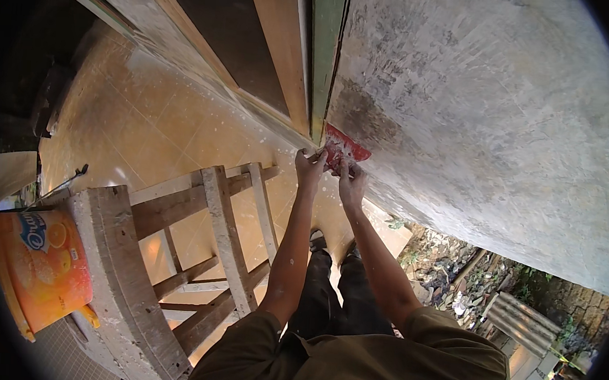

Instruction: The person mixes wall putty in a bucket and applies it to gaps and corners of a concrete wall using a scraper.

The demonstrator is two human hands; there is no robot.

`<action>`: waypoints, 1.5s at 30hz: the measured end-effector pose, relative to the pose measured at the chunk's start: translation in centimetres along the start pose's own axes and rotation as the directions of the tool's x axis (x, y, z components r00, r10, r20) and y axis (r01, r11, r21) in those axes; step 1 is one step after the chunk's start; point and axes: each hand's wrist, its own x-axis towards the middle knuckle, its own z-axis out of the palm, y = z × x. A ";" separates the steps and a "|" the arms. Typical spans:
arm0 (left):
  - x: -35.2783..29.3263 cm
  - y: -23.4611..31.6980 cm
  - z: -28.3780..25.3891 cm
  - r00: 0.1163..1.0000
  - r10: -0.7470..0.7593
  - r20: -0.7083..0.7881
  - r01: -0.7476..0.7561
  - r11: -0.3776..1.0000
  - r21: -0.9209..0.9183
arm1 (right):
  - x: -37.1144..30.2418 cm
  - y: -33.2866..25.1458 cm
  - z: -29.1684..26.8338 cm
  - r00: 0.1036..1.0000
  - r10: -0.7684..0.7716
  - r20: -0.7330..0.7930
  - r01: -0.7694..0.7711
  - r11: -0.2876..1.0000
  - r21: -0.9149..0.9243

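Flat red scraper, rough grey wall

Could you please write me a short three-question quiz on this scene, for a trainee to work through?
1. True or false: both hands grip the red scraper against the grey wall.
2. Where does the orange bucket sit? A) on the tiled floor, B) on top of the wooden trestle, C) in the left hand.
3. What stands directly left of the wall where the right hand works?

Key
1. True: both hands meet at the scraper, which is pressed to the wall.
2. B, on the paint-spattered top plank at the person's left.
3. A green and wooden door frame.
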 end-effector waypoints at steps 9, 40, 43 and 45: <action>3.1 -6.7 -6.4 0.987 0.048 -0.155 -0.017 0.981 0.195 | 0.7 8.4 4.6 0.902 0.406 0.148 -0.422 0.901 0.103; -0.4 5.1 4.2 0.961 0.226 0.159 -0.227 0.974 -0.015 | 1.4 -4.4 -1.0 0.987 -0.128 -0.095 0.122 0.990 -0.074; 1.7 2.6 2.5 0.967 0.209 0.143 -0.215 0.976 0.025 | 1.4 -3.8 -0.7 0.996 -0.083 -0.035 0.079 0.992 -0.100; 2.8 0.7 0.9 0.970 0.221 0.098 -0.231 0.966 0.112 | 1.6 -2.1 0.2 0.999 -0.048 0.002 0.048 0.992 -0.117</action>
